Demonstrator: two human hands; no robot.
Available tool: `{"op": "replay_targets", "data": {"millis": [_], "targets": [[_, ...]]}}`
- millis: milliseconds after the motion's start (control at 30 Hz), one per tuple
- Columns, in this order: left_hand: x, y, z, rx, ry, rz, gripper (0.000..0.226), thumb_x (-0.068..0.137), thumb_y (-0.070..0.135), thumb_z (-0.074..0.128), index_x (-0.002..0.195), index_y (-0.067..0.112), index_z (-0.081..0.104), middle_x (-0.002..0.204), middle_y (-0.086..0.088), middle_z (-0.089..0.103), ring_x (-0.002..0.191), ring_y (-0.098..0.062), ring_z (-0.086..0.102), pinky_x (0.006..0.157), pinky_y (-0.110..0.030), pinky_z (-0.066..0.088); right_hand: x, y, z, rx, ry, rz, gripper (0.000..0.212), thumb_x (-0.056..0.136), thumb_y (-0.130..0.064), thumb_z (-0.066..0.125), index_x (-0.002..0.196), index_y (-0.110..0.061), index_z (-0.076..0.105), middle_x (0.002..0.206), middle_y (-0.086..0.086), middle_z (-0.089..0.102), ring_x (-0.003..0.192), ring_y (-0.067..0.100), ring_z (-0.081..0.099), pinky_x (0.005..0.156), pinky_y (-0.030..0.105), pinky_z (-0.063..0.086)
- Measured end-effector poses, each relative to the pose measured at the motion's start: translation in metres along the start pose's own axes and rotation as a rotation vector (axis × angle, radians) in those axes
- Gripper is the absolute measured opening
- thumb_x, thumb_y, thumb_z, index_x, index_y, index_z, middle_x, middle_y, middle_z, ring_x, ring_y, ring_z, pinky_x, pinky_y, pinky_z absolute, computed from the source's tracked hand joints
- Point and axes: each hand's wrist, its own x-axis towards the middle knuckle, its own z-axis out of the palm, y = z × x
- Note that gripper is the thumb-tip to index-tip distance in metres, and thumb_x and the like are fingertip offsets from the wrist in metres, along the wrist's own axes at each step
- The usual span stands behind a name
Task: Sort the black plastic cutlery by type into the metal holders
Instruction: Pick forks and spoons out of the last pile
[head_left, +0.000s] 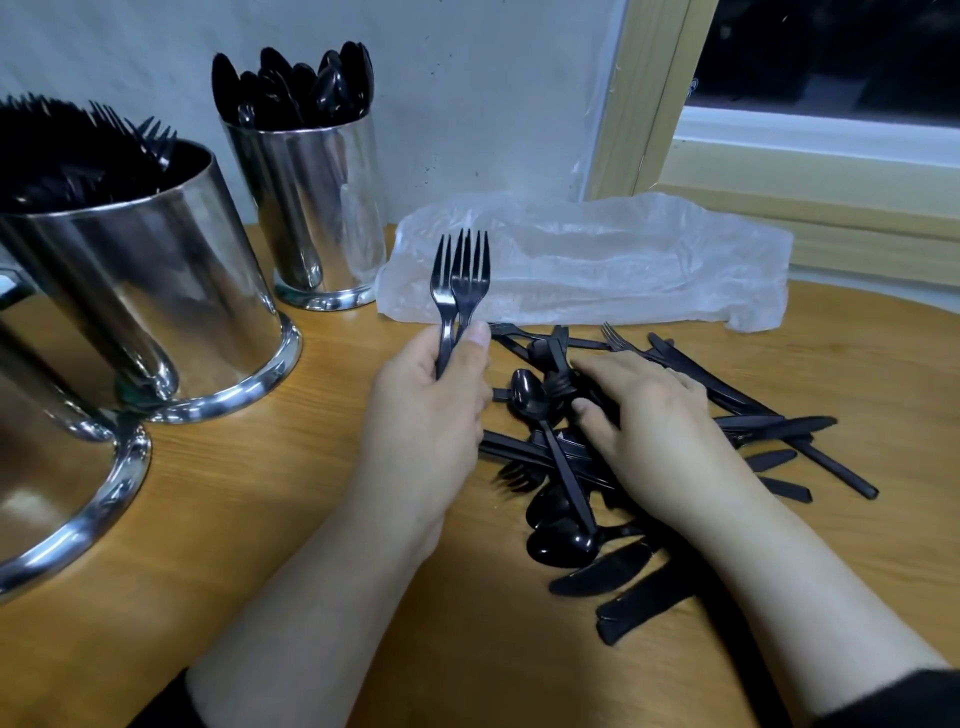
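My left hand (431, 410) holds two black forks (462, 283) upright by their handles, thumb pressed across the stems and the other fingers curled behind them, tines pointing up in front of the crumpled clear plastic bag (613, 260) that lies along the far edge of the tabletop (260, 519). My right hand (654, 421) lies palm-down on the loose pile of black cutlery (561, 467) spread over the right half of the tabletop; its fingers reach forward, lightly bent, resting on the pieces, and whether they have closed on any one piece I cannot tell. The pile mixes spoons, knives and forks lying crosswise over each other, with knives fanned toward the right edge and more knives nearest me. Three metal holders stand along the left edge: the fork holder (171, 291) in the middle bristles with tines, the spoon holder (317, 208) at the far left corner is packed with bowls pointing up, and the nearest holder (57, 467) is cut off, so its contents are out of sight.
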Motion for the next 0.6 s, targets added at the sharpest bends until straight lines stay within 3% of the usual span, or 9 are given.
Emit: {"op": "replay_targets", "data": {"millis": [233, 333, 400, 433, 500, 600], "targets": [[-0.001, 0.003, -0.002, -0.026, 0.012, -0.008, 0.028, 0.105, 0.038, 0.052, 0.099, 0.014, 0.066, 0.064, -0.004, 0.04, 0.049, -0.012, 0.03, 0.042, -0.029, 0.023, 0.0, 0.006, 0.007, 0.046, 0.156, -0.059, 0.021, 0.094, -0.021, 0.065, 0.113, -0.028, 0.073, 0.114, -0.009, 0.064, 0.11, 0.019, 0.058, 0.106, 0.046, 0.03], [-0.002, 0.004, 0.001, -0.036, -0.01, -0.014, 0.027, 0.106, 0.035, 0.05, 0.099, 0.015, 0.067, 0.062, -0.003, 0.041, 0.048, -0.012, 0.031, 0.04, -0.026, 0.025, 0.001, 0.009, 0.002, 0.138, 0.368, -0.097, 0.024, 0.095, -0.021, 0.06, 0.114, -0.018, 0.074, 0.108, -0.003, 0.063, 0.105, 0.023, 0.059, 0.095, 0.054, 0.045], [-0.002, 0.003, 0.002, 0.019, -0.022, 0.022, 0.028, 0.107, 0.032, 0.049, 0.094, 0.015, 0.068, 0.061, -0.003, 0.048, 0.048, -0.014, 0.038, 0.041, -0.028, 0.032, -0.001, 0.006, -0.006, 0.251, 0.556, -0.132, 0.024, 0.099, -0.02, 0.057, 0.115, -0.014, 0.073, 0.102, -0.004, 0.061, 0.101, 0.017, 0.058, 0.09, 0.045, 0.049], [-0.003, 0.003, 0.003, 0.053, -0.032, 0.055, 0.029, 0.108, 0.031, 0.049, 0.092, 0.015, 0.068, 0.061, -0.001, 0.053, 0.049, -0.016, 0.044, 0.043, -0.029, 0.037, -0.003, 0.003, -0.01, 0.334, 0.637, -0.141, 0.019, 0.1, -0.018, 0.058, 0.113, -0.016, 0.072, 0.099, -0.008, 0.061, 0.098, 0.008, 0.058, 0.091, 0.034, 0.049], [-0.003, 0.003, 0.004, 0.091, -0.052, 0.119, 0.03, 0.108, 0.027, 0.047, 0.091, 0.014, 0.068, 0.068, -0.001, 0.067, 0.057, -0.017, 0.06, 0.052, -0.029, 0.052, -0.011, -0.004, -0.016, 0.544, 0.724, -0.112, 0.014, 0.098, -0.018, 0.064, 0.105, -0.029, 0.07, 0.095, -0.017, 0.064, 0.094, -0.003, 0.059, 0.087, 0.018, 0.046], [-0.002, 0.002, 0.004, 0.141, -0.073, 0.184, 0.029, 0.108, 0.023, 0.046, 0.095, 0.013, 0.071, 0.087, 0.004, 0.078, 0.081, -0.008, 0.075, 0.075, -0.025, 0.061, -0.02, -0.017, -0.024, 0.826, 0.737, -0.043, 0.014, 0.094, -0.025, 0.071, 0.097, -0.038, 0.068, 0.09, -0.015, 0.073, 0.089, 0.007, 0.068, 0.082, 0.026, 0.052]]}}
